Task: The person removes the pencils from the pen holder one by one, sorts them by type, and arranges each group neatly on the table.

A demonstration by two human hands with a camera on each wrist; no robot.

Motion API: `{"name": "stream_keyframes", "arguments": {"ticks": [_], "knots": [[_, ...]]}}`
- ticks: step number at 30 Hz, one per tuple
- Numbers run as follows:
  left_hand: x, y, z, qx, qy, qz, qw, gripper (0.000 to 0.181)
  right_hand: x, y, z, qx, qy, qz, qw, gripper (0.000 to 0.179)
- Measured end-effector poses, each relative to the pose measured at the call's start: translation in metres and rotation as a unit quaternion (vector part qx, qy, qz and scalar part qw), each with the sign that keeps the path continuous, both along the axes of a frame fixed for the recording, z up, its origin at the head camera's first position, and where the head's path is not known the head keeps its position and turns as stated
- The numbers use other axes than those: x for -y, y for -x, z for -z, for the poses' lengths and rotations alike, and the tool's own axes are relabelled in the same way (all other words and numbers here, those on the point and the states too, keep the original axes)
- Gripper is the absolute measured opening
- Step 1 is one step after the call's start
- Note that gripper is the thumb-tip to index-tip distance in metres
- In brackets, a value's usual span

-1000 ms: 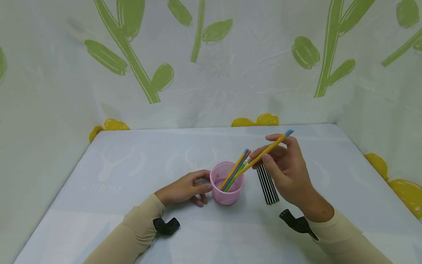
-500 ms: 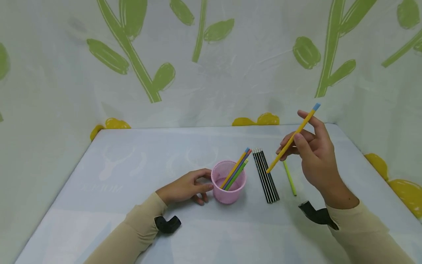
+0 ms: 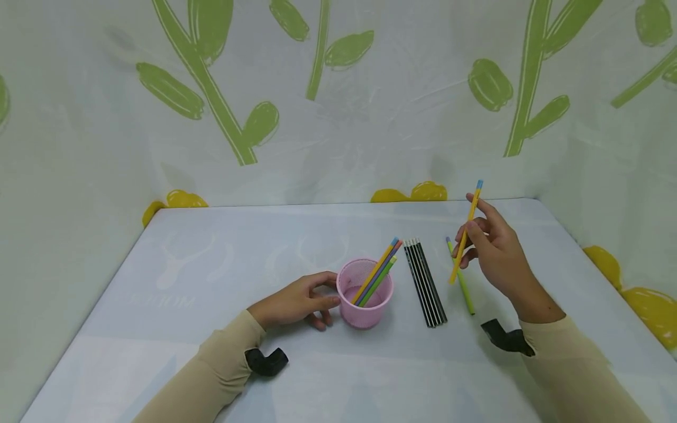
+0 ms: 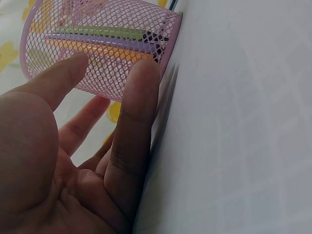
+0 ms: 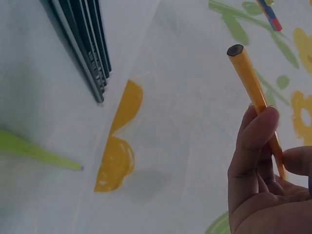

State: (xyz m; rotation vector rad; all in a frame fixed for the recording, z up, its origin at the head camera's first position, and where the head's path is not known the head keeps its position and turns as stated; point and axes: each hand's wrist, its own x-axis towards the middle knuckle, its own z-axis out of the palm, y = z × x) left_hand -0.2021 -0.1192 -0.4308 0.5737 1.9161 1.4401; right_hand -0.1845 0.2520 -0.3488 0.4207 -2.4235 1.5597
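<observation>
My right hand [image 3: 494, 249] pinches a yellow pencil [image 3: 474, 202] with a blue end, holding it above the table, blue end up. In the right wrist view the pencil's dark flat end [image 5: 236, 50] points away from the fingers. My left hand [image 3: 296, 301] lies beside a pink mesh pencil cup [image 3: 362, 318], its relaxed fingers at the cup's left side. Close up in the left wrist view, thumb and fingers are at the mesh [image 4: 105, 73] without wrapping round it. Several coloured pencils [image 3: 374, 275] lean inside the cup: yellow, purple and green ones show.
Right of the cup, several black striped pencils [image 3: 425, 285] lie side by side on the white table [image 3: 338, 376]. A light green pencil [image 3: 466, 294] with a purple end lies farther right, below the right hand. A wall [image 3: 412, 117] with painted leaves stands behind the table.
My right hand has carried the yellow pencil from over the cup out to the right, then slightly lower, turning it more upright. The green pencil came into view. The left hand stays put.
</observation>
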Motion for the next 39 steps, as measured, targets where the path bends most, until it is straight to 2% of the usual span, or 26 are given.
{"name": "stream_keyframes", "arguments": {"ticks": [7,16,22,30,39], "knots": [[0.002,-0.001,0.001,-0.001,0.004,0.001,1.0,0.046,-0.01,0.01,0.011,0.086,-0.061,0.031,0.9939,0.055],[0.003,-0.002,0.001,0.0,0.0,0.0,1.0,0.046,-0.024,0.023,0.022,0.182,-0.12,0.018,0.9758,0.067],[0.002,-0.002,0.001,0.002,-0.002,0.0,1.0,0.046,-0.031,0.027,0.027,0.203,-0.159,0.011,0.9662,0.069],[0.002,-0.001,0.0,0.001,-0.004,0.0,1.0,0.044,-0.036,0.032,0.031,0.214,-0.197,0.012,0.9567,0.08],[0.0,0.0,-0.001,0.003,-0.003,0.003,1.0,0.045,-0.042,0.031,0.038,0.228,-0.232,0.001,0.9456,0.074]]}}
